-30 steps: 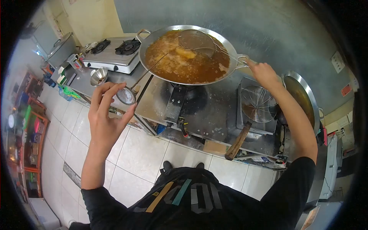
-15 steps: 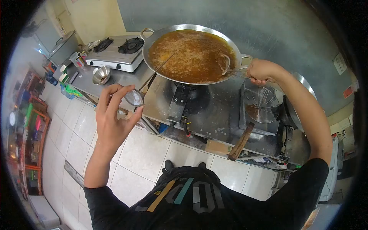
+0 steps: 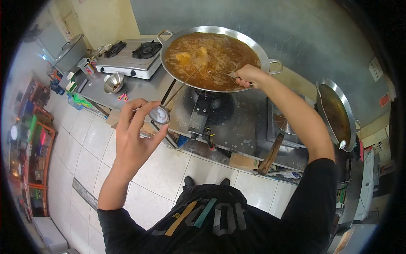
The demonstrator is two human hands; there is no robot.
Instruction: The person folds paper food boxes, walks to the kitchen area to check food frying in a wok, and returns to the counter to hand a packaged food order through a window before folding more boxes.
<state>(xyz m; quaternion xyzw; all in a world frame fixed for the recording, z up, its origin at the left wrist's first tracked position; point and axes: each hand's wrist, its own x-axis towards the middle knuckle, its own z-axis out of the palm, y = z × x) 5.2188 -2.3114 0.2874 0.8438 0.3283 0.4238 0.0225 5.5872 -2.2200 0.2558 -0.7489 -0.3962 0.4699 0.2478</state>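
Note:
My left hand point(image 3: 137, 131) pinches the round dial of a probe thermometer point(image 3: 160, 114) between thumb and fingers. Its long thin stem slants up and right, with the tip over the near part of a large steel wok point(image 3: 264, 63). Brown oil point(image 3: 224, 46) bubbles and foams in the wok, and golden pieces of food point(image 3: 183, 57) float at its left side. Over the wok's near right edge, my right hand point(image 3: 250, 75) is closed on what look like thin metal tongs point(image 3: 231, 76); their far ends are hidden in the foaming oil.
A two-burner gas stove point(image 3: 131, 59) stands left of the wok, with a metal bowl point(image 3: 113, 83) and pink scissors point(image 3: 123, 95) nearby. At right are a wooden-handled strainer point(image 3: 270, 154) and a second pan of dark liquid point(image 3: 335, 110). A burner control box point(image 3: 200, 113) sits below the wok.
My right hand has moved left, from the wok's right handle to over the oil, with the tongs. The golden pieces show more clearly at left. My left hand has shifted slightly right.

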